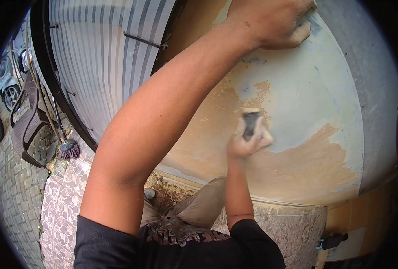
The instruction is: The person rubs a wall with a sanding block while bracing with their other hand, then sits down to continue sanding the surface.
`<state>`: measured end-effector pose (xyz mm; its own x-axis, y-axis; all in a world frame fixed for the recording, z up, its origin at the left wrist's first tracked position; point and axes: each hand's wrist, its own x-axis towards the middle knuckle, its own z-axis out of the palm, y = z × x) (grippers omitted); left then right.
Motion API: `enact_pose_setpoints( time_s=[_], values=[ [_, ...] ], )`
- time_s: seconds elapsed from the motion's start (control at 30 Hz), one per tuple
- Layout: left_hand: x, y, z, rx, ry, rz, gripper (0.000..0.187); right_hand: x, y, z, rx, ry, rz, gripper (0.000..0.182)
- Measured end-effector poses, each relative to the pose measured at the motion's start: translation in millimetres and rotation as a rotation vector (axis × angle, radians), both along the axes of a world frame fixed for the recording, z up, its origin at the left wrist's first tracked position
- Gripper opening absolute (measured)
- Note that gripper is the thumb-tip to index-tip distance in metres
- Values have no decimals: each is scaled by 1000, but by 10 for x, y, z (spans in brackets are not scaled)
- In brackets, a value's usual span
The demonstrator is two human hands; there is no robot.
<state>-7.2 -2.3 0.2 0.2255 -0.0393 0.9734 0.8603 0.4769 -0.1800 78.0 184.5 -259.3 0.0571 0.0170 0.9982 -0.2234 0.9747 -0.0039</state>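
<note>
My left arm stretches up across the view, and my left hand [277,22] is at the top against the patchy wall [306,98]. Its fingers are curled; whatever they may hold is hidden. Lower down, my right hand [250,142], blurred by motion, grips a dark block with a pale end [251,123] close to the wall. The block's exact kind is too smeared to tell. Around both hands the wall shows pale, smooth areas and rough tan patches [315,157] with ragged edges.
Left of the wall stands a striped panel [100,49] with a dark frame and a handle. Farther left are a brown woven chair [30,119], a mop [69,148] and parked motorbikes [9,85]. A stone-patterned ledge [284,224] runs below the wall.
</note>
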Motion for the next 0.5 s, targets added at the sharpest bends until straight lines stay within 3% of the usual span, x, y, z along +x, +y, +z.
enact_pose_setpoints(
  time_s=[0.07,0.17,0.27,0.3,0.37,0.4,0.5],
  values=[
    [-14,8,9,4,-1,14,30,183,-131,-514,333,-244,44,44],
    [-46,-6,21,17,15,42,31,273,-37,-488,346,-423,146,41],
    [-17,11,-14,10,17,34,31,156,36,260,5,-130,55,51],
    [-6,0,-4,6,19,33,31,142,34,406,1,-128,50,51],
    [1,1,8,8,17,28,31,73,24,609,-278,-23,69,55],
    [6,-3,6,2,10,29,31,-53,-91,409,-372,79,160,51],
    [29,-38,29,-24,-10,30,31,46,-183,-519,243,-177,41,46]
  ],
)
